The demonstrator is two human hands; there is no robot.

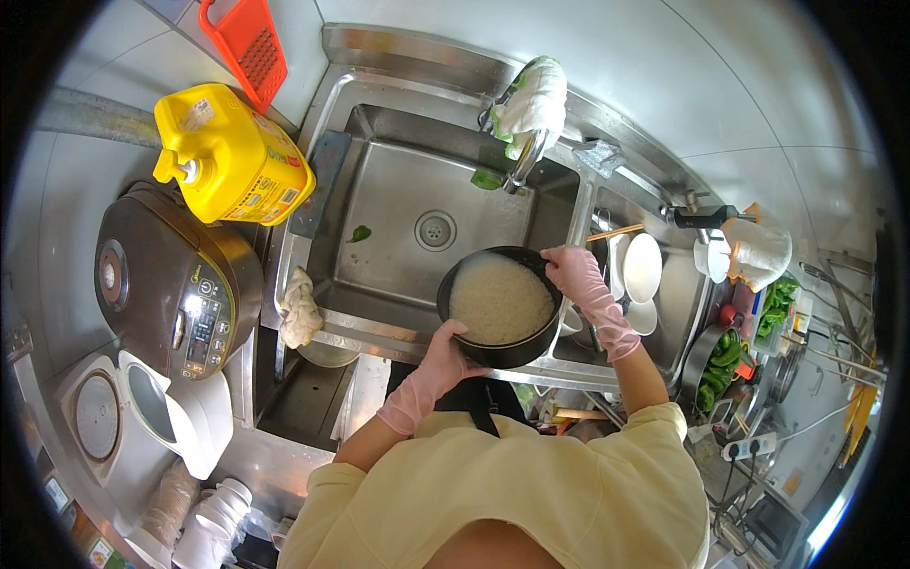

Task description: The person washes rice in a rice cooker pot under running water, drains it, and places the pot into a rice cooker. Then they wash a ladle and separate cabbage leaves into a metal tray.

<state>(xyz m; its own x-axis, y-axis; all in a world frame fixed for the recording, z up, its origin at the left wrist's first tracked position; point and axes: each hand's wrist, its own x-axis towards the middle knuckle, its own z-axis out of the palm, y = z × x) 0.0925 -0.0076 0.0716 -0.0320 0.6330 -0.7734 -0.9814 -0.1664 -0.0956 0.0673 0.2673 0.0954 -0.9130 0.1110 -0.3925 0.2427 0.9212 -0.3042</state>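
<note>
A dark round pot (512, 355) is held over the front edge of the steel sink (393, 194). In it lies white rice (500, 296) under cloudy water. My left hand (442, 372), in a pink glove, grips the pot at its near left side, thumb at the rim and fingers partly hidden beneath. At the far right rim, my right hand (574, 273) is closed on the pot in a matching glove. The faucet (523, 173), wrapped with a white and green cloth (536, 102), stands beyond the pot. Green leaf scraps (359, 233) lie in the basin.
Left of the sink stand a brown rice cooker (175, 280) and a yellow jug (237, 156), below an orange grater (251, 52). A crumpled cloth (300, 308) rests on the sink's left edge. White bowls (643, 268) fill the right basin; green peppers (718, 375) sit beyond it.
</note>
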